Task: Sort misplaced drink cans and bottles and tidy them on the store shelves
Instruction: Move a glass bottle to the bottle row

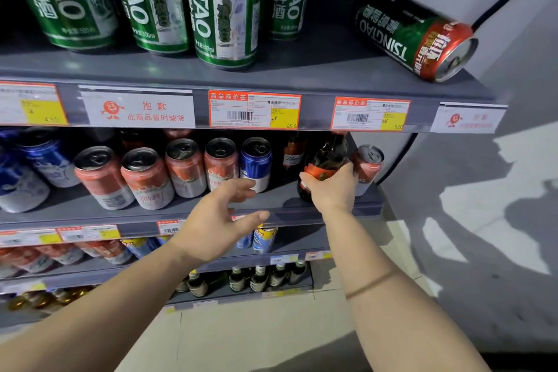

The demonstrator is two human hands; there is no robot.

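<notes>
My right hand [333, 187] grips a dark brown bottle [327, 157] with a red label, standing at the right end of the middle shelf [283, 205]. A second brown bottle [292, 151] stands behind it. My left hand [222, 214] hovers open in front of a blue and white can [256, 161], fingertips close to its base. Left of that can is a row of red and white cans [184, 167]. A lone red can [368, 164] stands at the shelf's right edge, beside the held bottle.
On the top shelf [302, 69] stand tall green cans [225, 6]; a green and red can [418, 33] lies on its side at the right end. Blue cans [45, 160] fill the middle shelf's left. Lower shelves hold more cans and bottles [259, 278]. A grey wall [498, 190] is right.
</notes>
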